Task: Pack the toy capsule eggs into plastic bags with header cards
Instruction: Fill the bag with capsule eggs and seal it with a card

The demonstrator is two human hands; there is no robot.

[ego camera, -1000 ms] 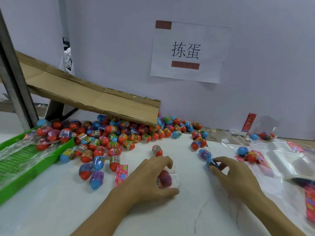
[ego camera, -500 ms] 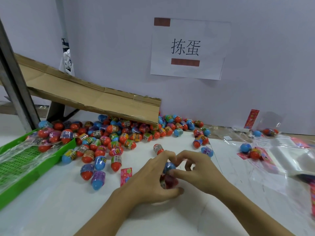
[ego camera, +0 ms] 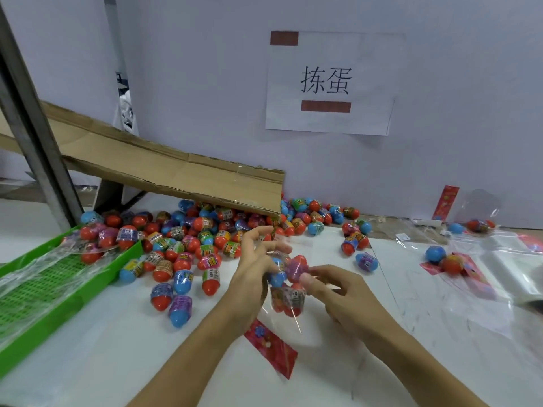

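A clear plastic bag holding several toy capsule eggs hangs above the white table between my hands. My left hand holds its upper edge, fingers partly spread. My right hand pinches a purple-and-red egg at the bag's mouth. A red header card lies on the table just below the bag. A big heap of loose red and blue eggs lies behind, under a cardboard chute.
A green plastic tray lined with film sits at left, next to a grey metal post. Clear bags, red cards and a few eggs lie at right. A paper sign hangs on the wall.
My right hand brought an egg from the right over to the left hand. Both hands have lifted the bag with its eggs off the table, uncovering the red header card.
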